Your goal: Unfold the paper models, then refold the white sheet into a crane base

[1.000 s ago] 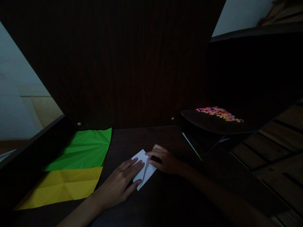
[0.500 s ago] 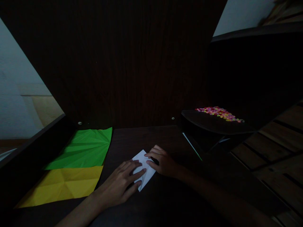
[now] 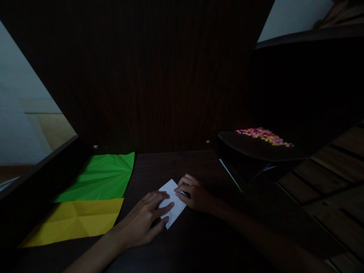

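A folded piece of white paper [image 3: 173,204] lies at a slant on the dark wooden surface, with creases and layered flaps showing. My left hand [image 3: 149,216] rests on its left side with spread fingers, pressing it down. At the paper's upper right edge, my right hand [image 3: 195,193] has its thumb and index finger drawn close together on a flap. The rest of the right hand's fingers are curled, and they hide that corner.
Left of the hands lie a creased green sheet [image 3: 106,176] and a yellow sheet [image 3: 85,218]. A thin pale strip [image 3: 230,174] lies to the right. Small colourful pieces [image 3: 263,135] are heaped on a curved dark shelf [image 3: 241,146]. A tall dark panel [image 3: 170,76] stands behind.
The right thumb and index finger have come closer together at the paper's edge. My left hand has shifted very slightly left and stays on the paper.
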A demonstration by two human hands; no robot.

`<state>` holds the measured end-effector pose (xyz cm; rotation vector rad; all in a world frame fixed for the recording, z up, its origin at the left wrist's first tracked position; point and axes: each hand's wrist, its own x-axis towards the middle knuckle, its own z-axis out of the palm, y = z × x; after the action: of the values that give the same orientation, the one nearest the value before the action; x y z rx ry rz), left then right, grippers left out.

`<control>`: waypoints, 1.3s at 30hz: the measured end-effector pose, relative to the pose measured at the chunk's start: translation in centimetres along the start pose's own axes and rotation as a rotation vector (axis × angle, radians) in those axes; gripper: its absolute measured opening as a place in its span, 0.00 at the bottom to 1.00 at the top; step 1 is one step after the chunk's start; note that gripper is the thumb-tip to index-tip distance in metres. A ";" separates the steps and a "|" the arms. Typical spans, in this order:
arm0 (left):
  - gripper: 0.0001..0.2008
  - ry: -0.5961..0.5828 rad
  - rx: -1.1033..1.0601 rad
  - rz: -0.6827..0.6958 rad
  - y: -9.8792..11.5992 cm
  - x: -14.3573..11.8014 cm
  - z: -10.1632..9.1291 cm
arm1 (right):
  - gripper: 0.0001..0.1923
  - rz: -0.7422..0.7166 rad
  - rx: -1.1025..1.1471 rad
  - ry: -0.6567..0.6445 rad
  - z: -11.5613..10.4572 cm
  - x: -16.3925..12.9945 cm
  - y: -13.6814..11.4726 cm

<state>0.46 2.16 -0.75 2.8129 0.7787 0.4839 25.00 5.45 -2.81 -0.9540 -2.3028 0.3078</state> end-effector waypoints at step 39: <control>0.28 -0.038 -0.017 -0.053 -0.3 -0.2 0.2 | 0.05 0.051 -0.034 -0.033 -1.2 0.3 0.7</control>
<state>0.23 2.28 -1.04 2.7694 0.8357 0.4245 26.01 6.13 -2.00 -1.0337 -2.3232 0.3089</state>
